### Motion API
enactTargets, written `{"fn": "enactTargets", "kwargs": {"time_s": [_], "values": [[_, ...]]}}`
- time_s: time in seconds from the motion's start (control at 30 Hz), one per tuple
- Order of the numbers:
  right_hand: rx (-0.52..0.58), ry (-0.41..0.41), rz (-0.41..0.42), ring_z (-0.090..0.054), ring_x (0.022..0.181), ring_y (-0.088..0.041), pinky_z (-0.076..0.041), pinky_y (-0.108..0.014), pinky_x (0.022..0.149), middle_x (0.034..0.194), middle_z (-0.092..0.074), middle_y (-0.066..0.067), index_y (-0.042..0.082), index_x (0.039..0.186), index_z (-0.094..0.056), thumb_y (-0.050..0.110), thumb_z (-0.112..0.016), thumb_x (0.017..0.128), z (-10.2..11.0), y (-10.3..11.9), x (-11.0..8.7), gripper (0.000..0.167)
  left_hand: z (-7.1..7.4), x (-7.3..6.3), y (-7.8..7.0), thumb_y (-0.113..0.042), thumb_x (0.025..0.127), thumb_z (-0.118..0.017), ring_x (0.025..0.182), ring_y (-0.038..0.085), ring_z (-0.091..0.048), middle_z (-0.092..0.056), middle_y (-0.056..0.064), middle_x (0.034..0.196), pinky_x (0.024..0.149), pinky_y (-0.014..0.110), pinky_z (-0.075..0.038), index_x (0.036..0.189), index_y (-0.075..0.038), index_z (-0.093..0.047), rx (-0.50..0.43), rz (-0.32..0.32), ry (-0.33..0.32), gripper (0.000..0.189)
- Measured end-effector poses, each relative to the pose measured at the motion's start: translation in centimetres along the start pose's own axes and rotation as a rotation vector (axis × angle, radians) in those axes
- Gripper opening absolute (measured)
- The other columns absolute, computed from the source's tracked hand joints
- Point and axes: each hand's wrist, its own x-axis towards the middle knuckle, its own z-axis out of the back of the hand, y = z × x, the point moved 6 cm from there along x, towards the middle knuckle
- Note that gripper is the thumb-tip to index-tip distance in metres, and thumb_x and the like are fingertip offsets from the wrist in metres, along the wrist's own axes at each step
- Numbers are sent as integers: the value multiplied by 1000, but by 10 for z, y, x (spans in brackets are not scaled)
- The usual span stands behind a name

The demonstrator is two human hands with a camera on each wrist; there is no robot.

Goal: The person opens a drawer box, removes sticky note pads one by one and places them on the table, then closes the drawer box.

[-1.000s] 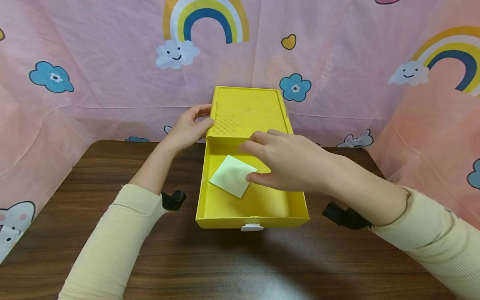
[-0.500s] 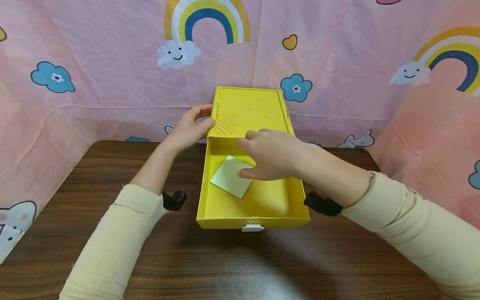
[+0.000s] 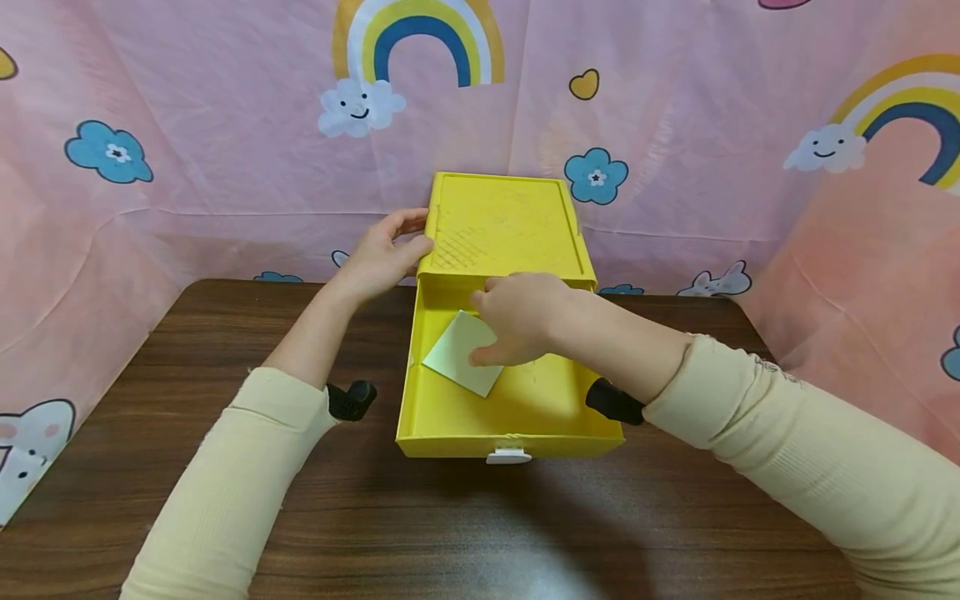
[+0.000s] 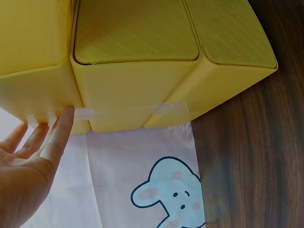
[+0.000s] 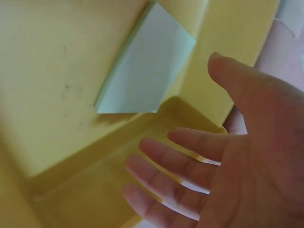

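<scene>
A yellow drawer unit (image 3: 510, 221) stands at the back of the table with its drawer (image 3: 540, 408) pulled out. Inside the drawer lies a pale green pad of sticky notes (image 3: 457, 354), turned at an angle. My left hand (image 3: 382, 254) rests against the unit's left side, its fingers extended along the yellow wall in the left wrist view. Over the drawer hovers my right hand (image 3: 521, 321), palm down, overlapping the pad's right corner in the head view. Seen from the right wrist, its thumb and fingers are spread, with nothing between them and the pad a little away.
A white handle (image 3: 508, 456) sticks out from the drawer's front. Strips of clear tape (image 4: 171, 108) cross the unit's side. Behind the dark wooden table (image 3: 360, 517) hangs a pink cloth (image 3: 247, 108) printed with rainbows and flowers.
My right hand has moved left and in over the drawer, its forearm following. The left hand stays at the unit's side, and the pad lies where it was.
</scene>
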Motion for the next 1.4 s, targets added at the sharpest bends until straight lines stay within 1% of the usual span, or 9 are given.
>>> {"fn": "enactTargets", "kwargs": {"time_s": [0.23,0.33,0.47,0.73,0.9,1.03,1.13,1.27,1.4], "values": [[-49,40,-38,-50,116,-23,-49,-39,87,131,-50,-7,9,136,-43,61,-52,82,-7,4,8,75,0,0,0,-19,91,-50,116,20,-50,-40,8,140,80,30,-53,140,-8,-35,-8,-13,-8,53],[-61,60,-48,-52,114,-23,-50,-38,85,128,-52,-7,9,136,-44,61,-53,81,-11,7,9,76,-1,1,-1,-18,91,-50,116,20,-50,-41,8,139,80,30,-53,140,-7,-35,-17,-18,-10,53],[-76,64,-62,-54,107,-23,-52,-36,79,122,-53,-7,8,133,-46,62,-54,80,-15,10,10,77,0,1,-1,-17,90,-50,115,20,-50,-41,9,139,79,30,-53,140,-7,-36,-18,-21,-14,52],[-110,68,-111,-53,106,-28,-52,-37,78,122,-48,-10,6,132,-47,68,-53,77,-19,12,12,83,0,2,1,-18,90,-50,116,20,-50,-43,8,138,78,29,-54,139,-7,-37,-22,-21,-16,52],[-148,85,-143,-51,104,-27,-52,-35,75,122,-44,-9,6,135,-43,71,-52,75,-22,15,13,89,0,3,0,-18,90,-51,116,19,-50,-43,8,138,78,29,-54,139,-7,-37,-19,-20,-20,52],[-160,77,-160,-51,101,-25,-52,-33,72,120,-42,-9,6,136,-41,73,-53,73,-24,16,13,93,0,2,0,-18,91,-51,117,20,-50,-42,8,138,78,29,-54,139,-7,-37,-15,-22,-20,52],[-148,62,-155,-52,101,-26,-53,-34,73,121,-41,-10,5,136,-40,71,-55,73,-24,17,13,92,0,2,0,-18,91,-51,117,20,-50,-42,8,139,79,30,-54,140,-7,-37,-7,-21,-20,52],[-127,47,-123,-53,100,-28,-53,-34,75,124,-38,-12,4,136,-37,66,-58,75,-25,18,13,90,0,2,0,-19,91,-51,116,20,-50,-42,8,139,80,31,-53,140,-8,-36,6,-19,-19,52],[-128,62,-96,-52,103,-29,-53,-34,77,129,-36,-13,3,138,-34,63,-57,77,-25,19,14,88,0,2,0,-19,91,-51,116,20,-50,-42,9,139,80,30,-53,140,-7,-36,3,-20,-19,52]]}}
